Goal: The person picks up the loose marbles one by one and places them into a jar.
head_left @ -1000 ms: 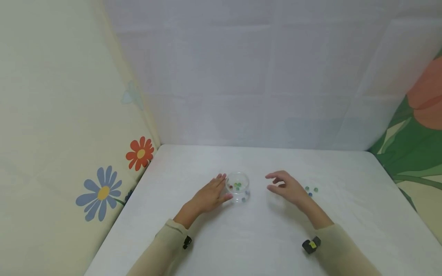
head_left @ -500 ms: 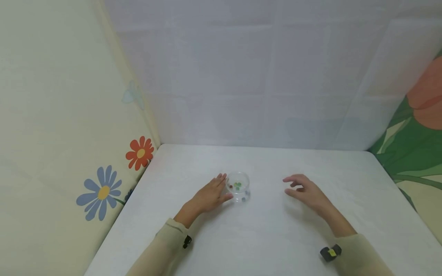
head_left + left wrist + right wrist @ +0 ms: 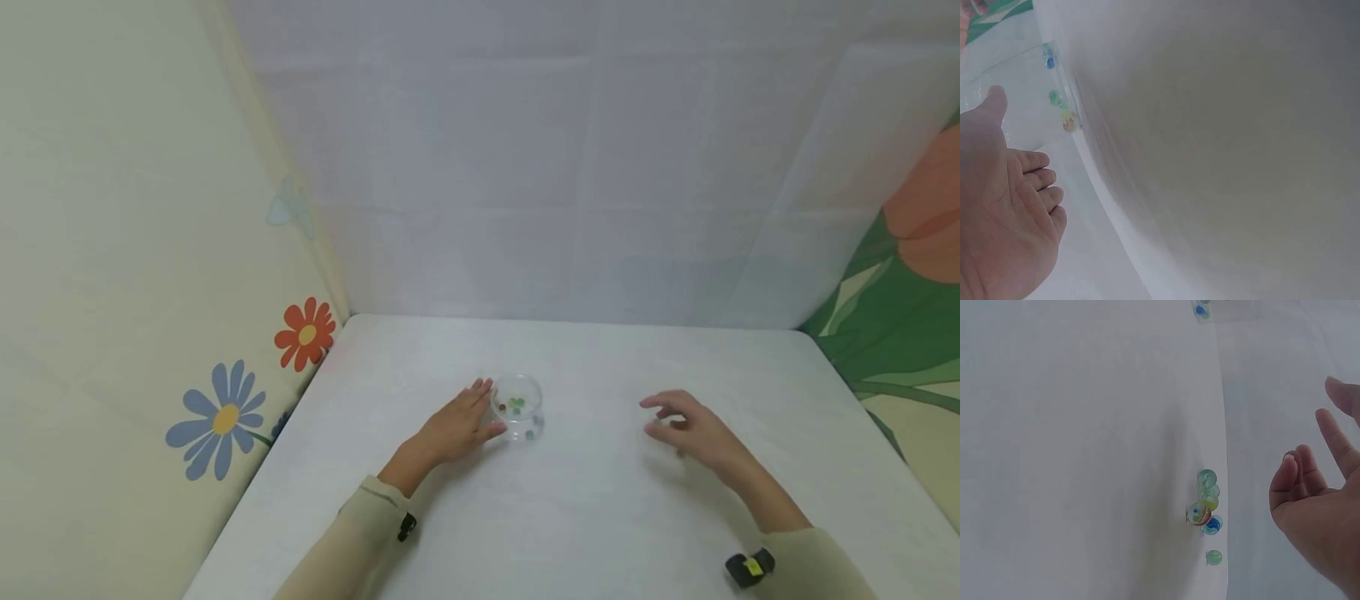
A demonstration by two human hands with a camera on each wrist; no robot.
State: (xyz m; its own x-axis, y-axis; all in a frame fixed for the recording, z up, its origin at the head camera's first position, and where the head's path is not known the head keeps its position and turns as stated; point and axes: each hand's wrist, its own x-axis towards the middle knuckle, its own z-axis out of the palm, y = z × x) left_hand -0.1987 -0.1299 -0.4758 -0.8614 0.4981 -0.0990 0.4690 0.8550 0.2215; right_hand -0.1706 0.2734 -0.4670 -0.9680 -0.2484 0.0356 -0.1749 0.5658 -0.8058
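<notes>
A small clear glass bowl [image 3: 537, 394] stands mid-table with several coloured marbles [image 3: 515, 405] inside. My left hand [image 3: 459, 422] rests flat on the table, fingertips against the bowl's left side; the left wrist view shows its open palm [image 3: 1007, 219] and the bowl's marbles [image 3: 1057, 98]. My right hand [image 3: 684, 427] hovers to the right of the bowl, fingers loosely curved and holding nothing. It covers a cluster of loose marbles in the head view. The right wrist view shows those marbles [image 3: 1206, 509] lying on the table just left of the fingers [image 3: 1291, 478].
The white table [image 3: 585, 517] is walled by a pale sheet at the back, a flower-print panel [image 3: 225, 417] on the left and a green leaf-print panel [image 3: 892, 333] on the right. A wrist camera strap [image 3: 748, 567] shows on the right sleeve.
My right hand has moved rightward from beside the bowl to over the loose marbles, which it now hides in the head view. The left hand and bowl have stayed put.
</notes>
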